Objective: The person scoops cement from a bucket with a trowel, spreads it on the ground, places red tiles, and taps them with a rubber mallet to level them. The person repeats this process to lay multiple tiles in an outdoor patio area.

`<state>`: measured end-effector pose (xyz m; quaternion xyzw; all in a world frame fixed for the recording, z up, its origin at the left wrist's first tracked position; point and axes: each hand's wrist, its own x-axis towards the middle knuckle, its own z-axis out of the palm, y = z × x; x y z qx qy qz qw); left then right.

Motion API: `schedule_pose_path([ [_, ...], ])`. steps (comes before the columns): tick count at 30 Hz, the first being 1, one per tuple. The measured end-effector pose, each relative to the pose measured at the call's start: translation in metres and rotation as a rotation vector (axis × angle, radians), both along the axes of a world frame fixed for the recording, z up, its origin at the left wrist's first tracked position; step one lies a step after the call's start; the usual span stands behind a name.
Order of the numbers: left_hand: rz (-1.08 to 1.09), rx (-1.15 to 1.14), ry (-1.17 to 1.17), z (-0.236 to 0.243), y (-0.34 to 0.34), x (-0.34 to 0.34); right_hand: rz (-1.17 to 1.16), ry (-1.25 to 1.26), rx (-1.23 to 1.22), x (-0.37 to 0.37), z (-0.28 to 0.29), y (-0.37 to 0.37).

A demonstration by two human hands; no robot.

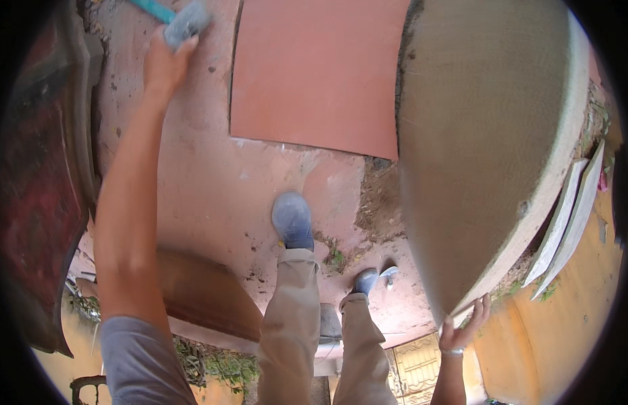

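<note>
At the upper left my left hand is closed around the blocky grey head of a hammer; its teal handle runs out past the top edge. That hand is slightly blurred and close to the pinkish ground. At the lower right my right hand grips the near end of a large grey-brown slab, with the thumb on one side and the fingers on the pale edge. The slab stands tilted along my right side. Beyond my feet a flat reddish square slab lies on the ground.
Two thin pale slabs lean at the right by a yellowish wall. A dark red curved panel fills the left. Behind my left arm lies a brown board. Loose soil and a small grey object are near my shoes.
</note>
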<state>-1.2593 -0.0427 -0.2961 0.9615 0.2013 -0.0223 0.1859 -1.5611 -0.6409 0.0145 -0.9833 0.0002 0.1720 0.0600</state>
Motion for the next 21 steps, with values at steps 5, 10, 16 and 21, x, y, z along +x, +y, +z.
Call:
schedule_pose_path([
  [5, -0.035, -0.625, -0.051, 0.129, -0.067, -0.098, -0.222, 0.127, 0.705, 0.056, -0.011, 0.101],
  [10, 0.244, -1.383, 0.193, 0.211, -0.132, -0.165, -0.006, 0.13, 0.759, 0.103, -0.149, 0.201],
  [16, 0.411, -1.859, 0.49, 0.168, -0.161, -0.163, -0.092, 0.008, 0.68, 0.091, -0.229, 0.194],
  [21, 0.115, -0.788, 0.268, 0.046, -0.173, -0.065, -0.311, 0.07, 0.616, 0.098, -0.254, 0.168],
])
